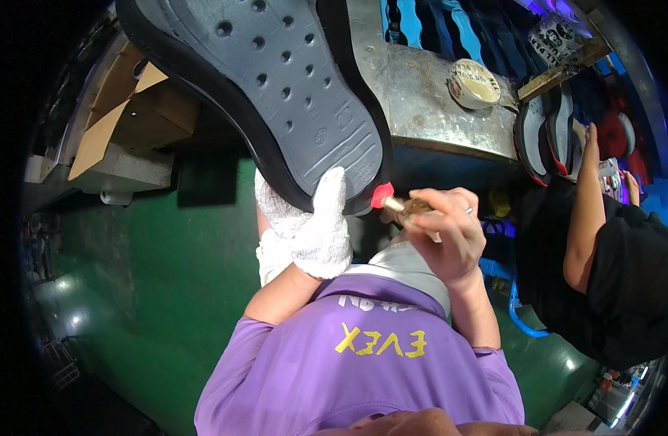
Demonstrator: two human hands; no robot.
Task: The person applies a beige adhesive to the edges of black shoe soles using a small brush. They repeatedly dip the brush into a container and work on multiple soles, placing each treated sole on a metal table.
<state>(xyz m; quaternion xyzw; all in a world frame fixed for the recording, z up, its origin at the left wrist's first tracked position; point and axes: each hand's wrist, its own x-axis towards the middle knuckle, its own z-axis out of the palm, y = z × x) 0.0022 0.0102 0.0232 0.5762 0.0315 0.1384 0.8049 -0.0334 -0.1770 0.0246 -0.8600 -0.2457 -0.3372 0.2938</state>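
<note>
My left hand wears a white knitted glove. Its thumb presses on the heel of a large shoe sole, with the other fingers beneath it. The sole has a grey dimpled inner face and a black rim, and is tilted with its heel toward me. A red patch shows at the heel's right edge. In my bare right hand, closed fingers grip a short brush-like tool with a pale end and what looks like a brown handle. Its pale end is at the red patch; whether they touch I cannot tell.
Beyond the sole lies a metal workbench, bearing a tub. More soles with red edges hang over its right side. An open cardboard box stands at the left. A co-worker's arm is close on the right, near a blue frame.
</note>
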